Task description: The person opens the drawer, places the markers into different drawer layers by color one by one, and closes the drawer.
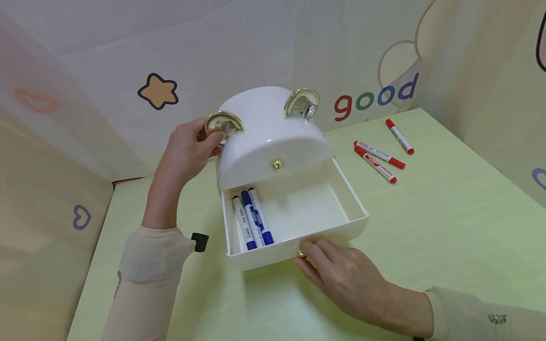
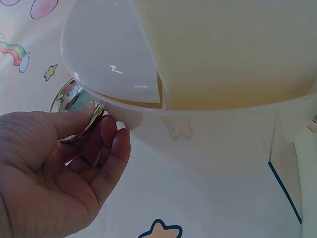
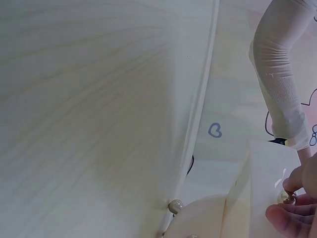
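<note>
A white rounded box (image 1: 264, 118) with two gold ear-shaped pieces stands on the table, its lower drawer (image 1: 311, 203) pulled out. My left hand (image 1: 181, 151) pinches the left gold ear (image 1: 223, 118) between thumb and fingers; the left wrist view shows the same grip on the ear (image 2: 74, 99). At the drawer's front, my right hand (image 1: 354, 274) pinches the small gold knob (image 1: 300, 254), partly hidden by the fingers. Several markers with blue ends, such as a thick blue marker (image 1: 255, 215), lie along the drawer's left side.
Three red-capped markers lie right of the box: one by itself (image 1: 400, 136) farther back, and two close together, the nearer marker (image 1: 375, 164) in front. A second gold knob (image 1: 277, 164) sits on the upper front. Patterned cloth (image 1: 239, 52) surrounds the pale green table (image 1: 426, 227).
</note>
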Demonstrator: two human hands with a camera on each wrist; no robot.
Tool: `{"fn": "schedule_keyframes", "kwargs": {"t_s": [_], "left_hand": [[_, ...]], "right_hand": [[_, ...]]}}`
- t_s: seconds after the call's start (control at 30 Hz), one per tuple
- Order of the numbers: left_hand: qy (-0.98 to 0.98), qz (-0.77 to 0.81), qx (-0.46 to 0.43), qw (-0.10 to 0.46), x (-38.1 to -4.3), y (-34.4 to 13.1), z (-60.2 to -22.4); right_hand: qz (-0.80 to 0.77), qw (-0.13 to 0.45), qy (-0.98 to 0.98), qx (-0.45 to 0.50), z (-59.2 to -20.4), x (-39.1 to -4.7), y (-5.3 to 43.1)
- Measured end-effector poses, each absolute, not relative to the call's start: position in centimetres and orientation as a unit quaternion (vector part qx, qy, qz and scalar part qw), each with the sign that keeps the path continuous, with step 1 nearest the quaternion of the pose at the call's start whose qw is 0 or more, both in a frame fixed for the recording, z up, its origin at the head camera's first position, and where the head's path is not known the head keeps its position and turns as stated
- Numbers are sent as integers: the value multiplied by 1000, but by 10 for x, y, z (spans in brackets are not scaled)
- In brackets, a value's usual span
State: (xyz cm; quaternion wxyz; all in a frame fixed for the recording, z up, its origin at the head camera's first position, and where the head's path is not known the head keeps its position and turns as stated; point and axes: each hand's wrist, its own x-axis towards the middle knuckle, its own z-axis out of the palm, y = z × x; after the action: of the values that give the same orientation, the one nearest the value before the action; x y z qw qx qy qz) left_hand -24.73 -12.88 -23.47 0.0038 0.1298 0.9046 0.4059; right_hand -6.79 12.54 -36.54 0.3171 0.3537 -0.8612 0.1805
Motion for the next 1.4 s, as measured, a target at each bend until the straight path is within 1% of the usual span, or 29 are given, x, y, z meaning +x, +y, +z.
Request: {"fn": "schedule_keyframes", "kwargs": {"t_s": [0.33,0.63,0.93,1.17,1.4], "left_hand": [[901,414,131,8,-248,-130,-233],[902,414,123,6,-250,-128,-236],[901,416,120,9,-249,-129,-235],[901,418,117,10,-248,-129,-235],[899,421,122,6,-248,-129,-234]], "right_hand": [[179,331,-858,350,-362,-72,124],[190,317,-867,336,-362,-84,123],[196,325,-867,324,-365,-104,123],[202,315,-868,325,-364,-119,120],[192,333,-866,320,-362,-138,117]]}}
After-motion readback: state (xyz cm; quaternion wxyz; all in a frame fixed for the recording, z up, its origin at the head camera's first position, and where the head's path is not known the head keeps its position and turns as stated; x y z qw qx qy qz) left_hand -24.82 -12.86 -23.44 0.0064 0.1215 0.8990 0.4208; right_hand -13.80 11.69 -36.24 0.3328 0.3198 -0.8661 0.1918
